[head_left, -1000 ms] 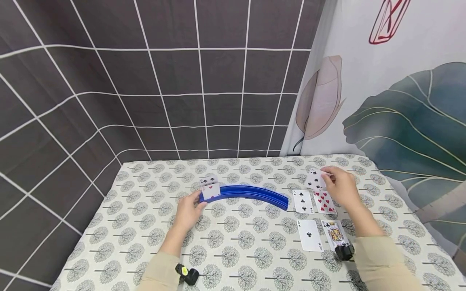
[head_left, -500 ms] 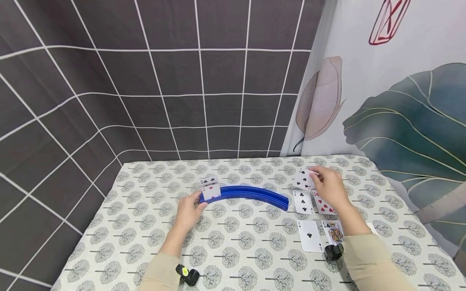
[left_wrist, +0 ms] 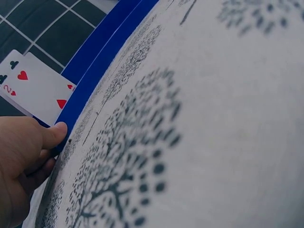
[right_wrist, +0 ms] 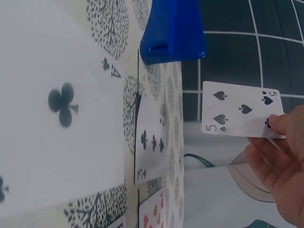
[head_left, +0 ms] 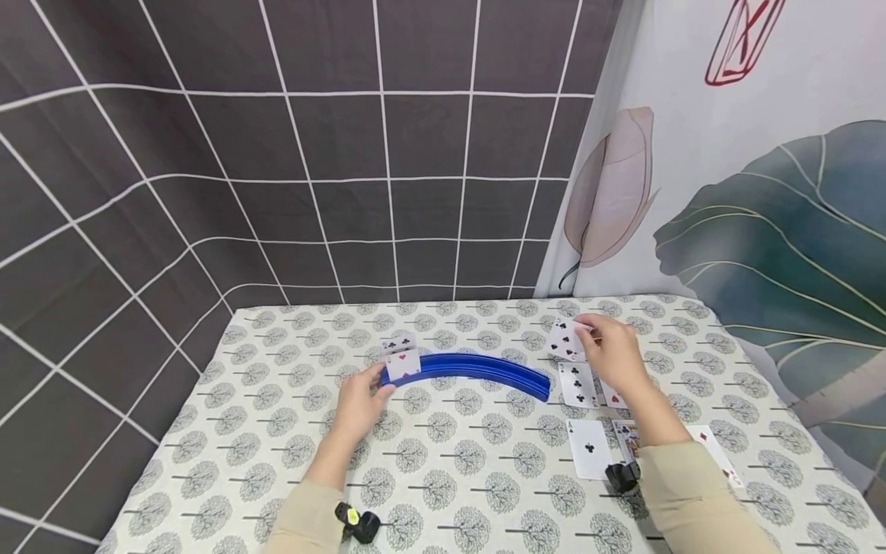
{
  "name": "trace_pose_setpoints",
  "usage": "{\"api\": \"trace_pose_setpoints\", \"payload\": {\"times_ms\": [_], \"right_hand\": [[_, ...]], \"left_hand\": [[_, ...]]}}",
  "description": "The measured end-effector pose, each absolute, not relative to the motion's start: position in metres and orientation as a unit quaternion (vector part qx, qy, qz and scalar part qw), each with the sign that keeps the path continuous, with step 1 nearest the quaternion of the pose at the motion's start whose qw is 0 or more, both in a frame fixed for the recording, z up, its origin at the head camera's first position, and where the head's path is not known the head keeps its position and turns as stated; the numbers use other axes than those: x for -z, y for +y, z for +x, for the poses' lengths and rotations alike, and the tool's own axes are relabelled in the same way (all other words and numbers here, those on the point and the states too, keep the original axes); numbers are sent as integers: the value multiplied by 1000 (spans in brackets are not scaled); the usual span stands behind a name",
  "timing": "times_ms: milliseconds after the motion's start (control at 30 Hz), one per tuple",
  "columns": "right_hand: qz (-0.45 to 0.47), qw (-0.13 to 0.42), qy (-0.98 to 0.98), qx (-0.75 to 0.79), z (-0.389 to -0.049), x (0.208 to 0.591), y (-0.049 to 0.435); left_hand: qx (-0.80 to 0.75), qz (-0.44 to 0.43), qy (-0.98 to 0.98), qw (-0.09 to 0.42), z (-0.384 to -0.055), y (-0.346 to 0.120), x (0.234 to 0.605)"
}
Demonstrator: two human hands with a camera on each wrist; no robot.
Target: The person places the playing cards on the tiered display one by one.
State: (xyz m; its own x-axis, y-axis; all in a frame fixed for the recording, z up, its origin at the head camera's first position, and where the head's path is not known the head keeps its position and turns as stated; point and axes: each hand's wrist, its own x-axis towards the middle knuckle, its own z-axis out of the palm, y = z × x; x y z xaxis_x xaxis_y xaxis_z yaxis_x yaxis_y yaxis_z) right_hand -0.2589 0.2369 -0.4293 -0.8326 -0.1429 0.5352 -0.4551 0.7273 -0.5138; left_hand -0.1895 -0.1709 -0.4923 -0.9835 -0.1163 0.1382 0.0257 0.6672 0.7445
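A curved blue playing-card holder lies on the table, its left end gripped between the thumb and fingers of my left hand. At that end stand a two of hearts and, behind it, a clubs card that is partly covered. Up off the table, my right hand pinches a five of spades by one edge, thumb on its face. It is beyond the holder's right end and above the three of clubs. Fingers behind the card are partly hidden.
On the right side of the table lie an ace of clubs, a court card, a hearts card and a diamonds card. The right forearm covers parts of several cards. A dark tiled curtain hangs behind the table.
My right hand has moved left with the five of spades, toward the holder. The diamonds card at right has come into sight. My left hand and the holder have stayed put.
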Motion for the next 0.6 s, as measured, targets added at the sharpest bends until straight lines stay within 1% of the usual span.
{"api": "trace_pose_setpoints", "payload": {"times_ms": [367, 600], "right_hand": [[199, 261, -887, -324, -266, 430, 223], [209, 250, -885, -333, -269, 429, 213]], "left_hand": [[411, 27, -907, 85, -188, -171, 490], [414, 27, -906, 85, -188, -171, 491]]}}
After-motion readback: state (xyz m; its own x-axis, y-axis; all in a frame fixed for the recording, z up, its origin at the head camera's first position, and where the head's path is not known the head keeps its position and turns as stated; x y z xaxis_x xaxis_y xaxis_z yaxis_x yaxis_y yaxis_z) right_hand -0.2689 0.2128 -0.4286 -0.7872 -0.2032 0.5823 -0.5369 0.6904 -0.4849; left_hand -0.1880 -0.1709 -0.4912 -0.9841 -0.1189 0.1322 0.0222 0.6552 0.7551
